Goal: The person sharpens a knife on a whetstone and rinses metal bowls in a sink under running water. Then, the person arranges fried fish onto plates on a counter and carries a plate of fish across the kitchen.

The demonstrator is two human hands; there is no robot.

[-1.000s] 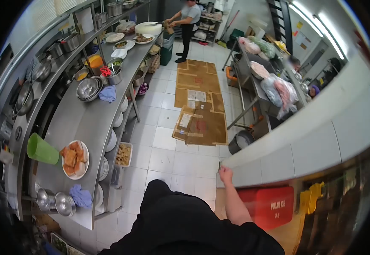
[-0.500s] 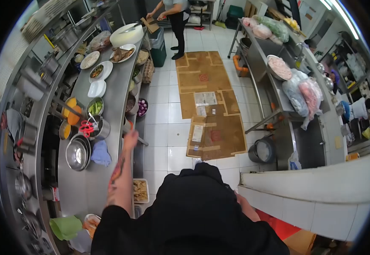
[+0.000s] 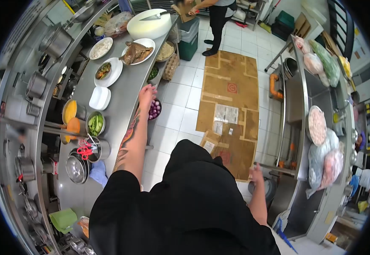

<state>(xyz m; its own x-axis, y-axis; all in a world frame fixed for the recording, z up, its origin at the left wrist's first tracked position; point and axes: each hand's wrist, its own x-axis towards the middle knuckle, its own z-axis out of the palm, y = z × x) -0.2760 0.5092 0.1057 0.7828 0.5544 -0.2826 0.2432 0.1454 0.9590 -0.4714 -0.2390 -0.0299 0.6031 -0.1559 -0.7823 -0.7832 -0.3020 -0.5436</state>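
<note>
My left hand (image 3: 147, 94) is raised beside the edge of the steel counter (image 3: 123, 104), its fingers loosely bent and slightly apart, with nothing visible in them. It overlaps a bowl of purple onions (image 3: 154, 110) on the shelf below; touching cannot be made out. On the counter nearby are white square dishes (image 3: 100, 98) and a bowl of cut green vegetables (image 3: 95, 123). My right hand (image 3: 256, 173) hangs low at my side, over the edge of the cardboard and near a dark bucket (image 3: 270, 189). Its fingers are loosely curled and partly apart, with nothing seen between them.
Flattened cardboard (image 3: 229, 102) covers part of the tiled floor ahead. Another person (image 3: 221, 23) stands at the far end by a green bin (image 3: 188, 44). To the right, a steel sink table (image 3: 299, 100) holds bagged food (image 3: 331, 163) and a bowl of pale meat (image 3: 316, 126).
The view has moved forward along the aisle and turned left. My left hand is farther along the counter, by the onions; my right hand has come into sight.
</note>
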